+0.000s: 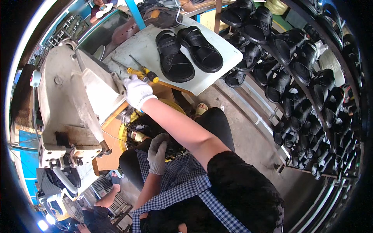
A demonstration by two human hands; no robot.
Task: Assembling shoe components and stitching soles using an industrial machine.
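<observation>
My right hand [138, 92], in a white glove, reaches across to the near left edge of the white table [128, 50]. Its fingers are bunched beside two screwdrivers with yellow-and-black handles [150, 74]; whatever is between them is hidden. Just left of the fingertips is a metal piece [117, 82] on the machine's side. A pair of black sandals [175, 56] rests on the table beyond the screwdrivers. Over my lap, my left hand [157, 154], in a greyish glove, is loosely curled with nothing visible in it. Below my arm is a yellow basket [123, 136] with dark scraps.
A large off-white machine [62, 85], like an industrial sewing machine, fills the left side. On the right, a metal rack [307, 91] bears many black sandals. Another person [101, 8] is at the far top left, and someone else [97, 217] at the lower left.
</observation>
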